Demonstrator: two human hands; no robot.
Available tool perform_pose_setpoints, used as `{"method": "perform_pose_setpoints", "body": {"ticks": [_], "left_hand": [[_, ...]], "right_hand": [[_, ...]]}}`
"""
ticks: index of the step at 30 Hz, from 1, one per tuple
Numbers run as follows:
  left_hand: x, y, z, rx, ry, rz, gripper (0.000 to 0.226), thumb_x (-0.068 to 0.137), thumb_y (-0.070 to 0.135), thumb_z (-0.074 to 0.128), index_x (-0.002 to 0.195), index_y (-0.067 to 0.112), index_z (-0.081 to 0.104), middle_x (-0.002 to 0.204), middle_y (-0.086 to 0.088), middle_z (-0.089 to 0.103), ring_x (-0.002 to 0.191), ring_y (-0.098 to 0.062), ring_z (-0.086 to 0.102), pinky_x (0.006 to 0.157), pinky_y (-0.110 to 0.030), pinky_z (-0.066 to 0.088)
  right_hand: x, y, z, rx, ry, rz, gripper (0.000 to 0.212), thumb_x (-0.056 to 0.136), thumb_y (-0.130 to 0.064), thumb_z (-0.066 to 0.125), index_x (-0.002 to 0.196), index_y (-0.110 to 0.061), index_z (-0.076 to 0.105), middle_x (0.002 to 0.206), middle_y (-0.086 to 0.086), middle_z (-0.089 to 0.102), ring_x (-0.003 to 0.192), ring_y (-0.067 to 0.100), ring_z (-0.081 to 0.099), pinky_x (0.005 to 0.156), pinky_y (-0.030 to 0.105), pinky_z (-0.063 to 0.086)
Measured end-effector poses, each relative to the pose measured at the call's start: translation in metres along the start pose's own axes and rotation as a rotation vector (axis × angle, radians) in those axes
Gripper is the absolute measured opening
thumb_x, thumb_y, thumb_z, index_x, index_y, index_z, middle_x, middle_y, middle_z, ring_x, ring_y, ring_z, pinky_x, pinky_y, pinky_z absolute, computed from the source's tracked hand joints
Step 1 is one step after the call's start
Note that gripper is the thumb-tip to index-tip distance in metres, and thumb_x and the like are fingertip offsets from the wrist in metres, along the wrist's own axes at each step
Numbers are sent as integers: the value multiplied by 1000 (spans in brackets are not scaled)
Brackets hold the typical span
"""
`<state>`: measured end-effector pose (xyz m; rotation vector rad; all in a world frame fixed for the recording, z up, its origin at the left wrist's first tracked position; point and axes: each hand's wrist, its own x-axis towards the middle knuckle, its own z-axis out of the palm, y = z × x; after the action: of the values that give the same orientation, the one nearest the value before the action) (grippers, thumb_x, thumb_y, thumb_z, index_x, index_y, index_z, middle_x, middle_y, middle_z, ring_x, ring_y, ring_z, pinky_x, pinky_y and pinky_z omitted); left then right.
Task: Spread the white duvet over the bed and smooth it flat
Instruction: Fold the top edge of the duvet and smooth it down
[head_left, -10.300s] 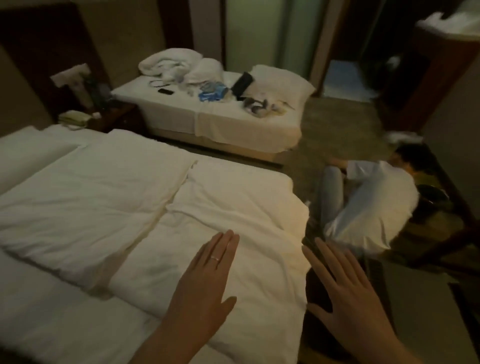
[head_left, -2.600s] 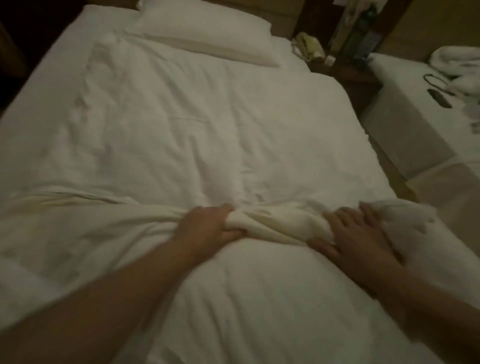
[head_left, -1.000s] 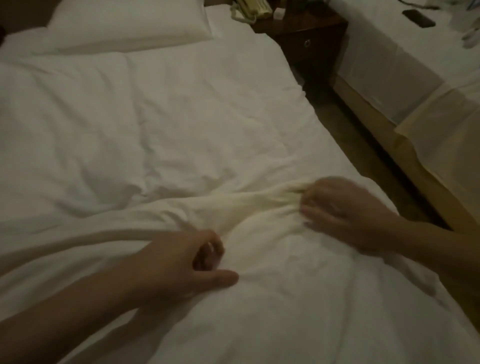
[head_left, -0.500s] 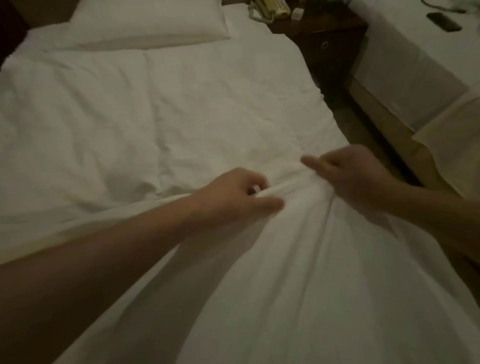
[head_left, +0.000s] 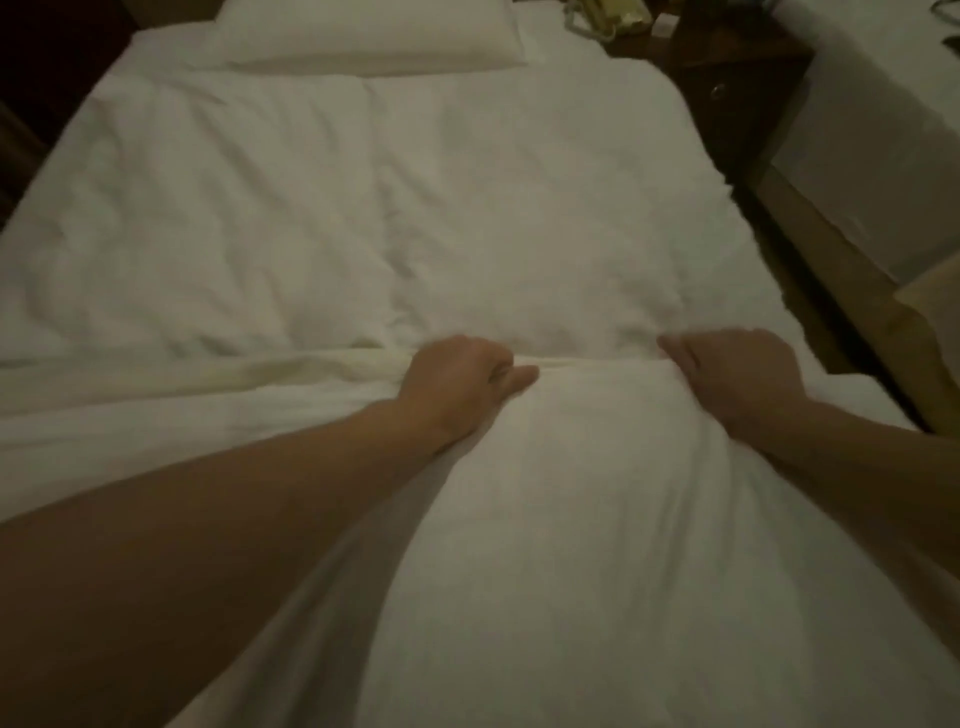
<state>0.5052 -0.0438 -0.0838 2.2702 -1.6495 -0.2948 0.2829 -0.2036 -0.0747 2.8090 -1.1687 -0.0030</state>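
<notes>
The white duvet covers most of the bed, wrinkled across its middle. A folded ridge of it runs sideways across the bed at mid-frame. My left hand grips that ridge near the centre, fingers curled round the cloth. My right hand holds the same fold further right, fingers bent over its edge. The near part of the duvet rises up toward me between my forearms. A white pillow lies at the head of the bed.
A dark wooden nightstand stands right of the bed head, with a telephone on top. A second bed with white linen lies at the right, across a narrow strip of floor.
Both hands have moved apart along the fold; the left hand went leftward and down in view, the right hand further right, and the cloth between them is stretched wider.
</notes>
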Motion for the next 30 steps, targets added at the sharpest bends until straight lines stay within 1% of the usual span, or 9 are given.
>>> {"method": "perform_pose_setpoints", "body": {"ticks": [5, 9, 14, 17, 19, 22, 24, 27, 30], "left_hand": [[-63, -44, -55, -21, -61, -64, 59, 75, 78, 53, 69, 20, 58, 63, 8, 59, 63, -7, 54, 60, -29, 42], [-113, -81, -105, 76, -295, -78, 55, 62, 82, 64, 89, 34, 62, 88, 17, 60, 85, -3, 58, 76, -25, 48], [-130, -114, -134, -66, -478, -182, 51, 70, 68, 71, 107, 38, 52, 103, 18, 55, 99, -6, 56, 76, -23, 42], [-131, -113, -133, -101, -213, -45, 34, 73, 63, 73, 88, 36, 58, 82, 17, 58, 83, -2, 55, 68, -22, 37], [-132, -115, -135, -209, 48, 46, 33, 76, 58, 74, 75, 30, 57, 65, 12, 56, 65, -2, 52, 59, -26, 38], [-127, -128, -151, -196, 254, 102, 36, 80, 61, 67, 75, 30, 49, 57, 7, 52, 56, -7, 48, 55, -25, 37], [-115, -148, -147, 1, 154, 3, 38, 82, 67, 58, 79, 31, 47, 58, 8, 50, 62, -11, 52, 56, -28, 33], [-99, -163, -120, 110, -213, -193, 48, 82, 70, 56, 91, 23, 64, 86, 5, 64, 90, -21, 61, 64, -29, 33], [-99, -178, -129, 139, -210, -159, 54, 75, 74, 60, 80, 21, 63, 77, 7, 61, 76, -17, 56, 56, -29, 32]], "right_hand": [[-34, -101, -14, 307, -106, -339, 48, 89, -72, 31, 89, -27, 48, 77, -2, 65, 74, 23, 63, 59, 33, 40], [-17, -92, -8, 225, 228, -354, 48, 92, -62, 40, 74, -19, 54, 54, 5, 62, 48, 29, 63, 43, 29, 42], [-11, -109, -36, 289, 325, -424, 40, 97, -50, 41, 93, -15, 59, 94, 10, 62, 89, 31, 57, 76, 41, 46], [-29, -186, -61, 501, 55, -602, 46, 92, -63, 41, 110, -25, 58, 106, -7, 60, 94, 13, 55, 79, 27, 42], [-33, -228, -63, 596, -142, -463, 53, 82, -79, 37, 107, -36, 56, 95, -21, 58, 84, 2, 54, 70, 25, 42], [-10, -247, -68, 738, 128, -324, 54, 83, -75, 49, 65, -24, 49, 51, -9, 47, 52, 6, 49, 52, 29, 35], [12, -244, -62, 572, 200, -341, 59, 87, -68, 51, 59, -17, 40, 45, -6, 36, 44, 10, 42, 49, 34, 32], [29, -249, -31, 304, -69, -275, 59, 85, -74, 42, 60, -20, 48, 59, -6, 49, 69, 23, 61, 58, 33, 41], [31, -255, -13, 286, -99, -252, 58, 85, -74, 41, 65, -21, 56, 66, -4, 56, 72, 23, 57, 58, 32, 36]]}}
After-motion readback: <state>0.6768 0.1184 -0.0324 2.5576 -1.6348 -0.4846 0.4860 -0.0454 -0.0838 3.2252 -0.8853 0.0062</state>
